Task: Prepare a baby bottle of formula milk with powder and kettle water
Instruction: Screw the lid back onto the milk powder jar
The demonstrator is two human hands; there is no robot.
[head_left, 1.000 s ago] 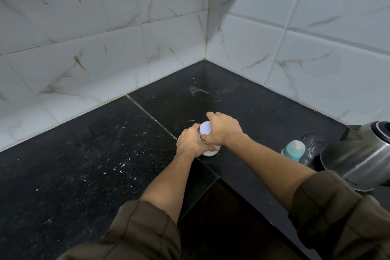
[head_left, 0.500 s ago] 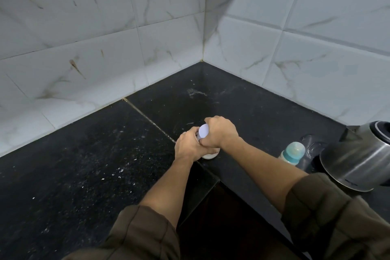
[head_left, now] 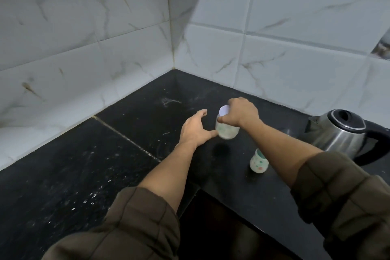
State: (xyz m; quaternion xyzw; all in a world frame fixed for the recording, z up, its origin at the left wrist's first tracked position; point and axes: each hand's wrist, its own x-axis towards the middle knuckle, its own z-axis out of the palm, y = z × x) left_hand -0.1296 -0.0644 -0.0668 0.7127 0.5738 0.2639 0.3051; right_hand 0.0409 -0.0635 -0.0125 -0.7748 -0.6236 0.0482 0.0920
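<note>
My right hand (head_left: 240, 113) grips a small pale jar (head_left: 226, 131) by its top, round the white lid (head_left: 224, 110). The jar is blurred and hangs a little above the black countertop (head_left: 84, 164), with its shadow below it. Just left of the jar, my left hand (head_left: 194, 131) has its fingers spread and holds nothing; its thumb tip is at the jar's side. A small baby bottle (head_left: 257, 164) with a teal top and a dotted white body stands on the counter under my right forearm. A steel kettle (head_left: 341, 133) with a black lid and handle stands at the right.
The counter forms an inner corner, with white marble-look tiled walls (head_left: 105, 48) behind it on the left and right. The counter's front edge steps inward near my left forearm, with a dark gap below. White specks lie scattered on the counter.
Both hands were clasped round the jar on the counter. Now my left hand has let go and opened, and my right hand has lifted the jar up and to the right.
</note>
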